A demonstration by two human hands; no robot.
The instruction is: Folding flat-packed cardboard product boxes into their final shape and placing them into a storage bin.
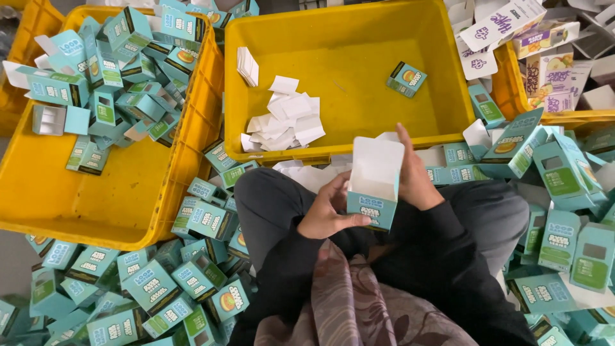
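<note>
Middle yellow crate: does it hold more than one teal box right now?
No, the middle yellow crate holds a single teal box, plus loose white paper slips.

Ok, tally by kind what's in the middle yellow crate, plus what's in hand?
Closed teal box in the crate: 1
Neat stack of white slips: 1
Loose heap of white slips: 1
Open teal box in left hand and right hand: 1
Total: 4
</note>
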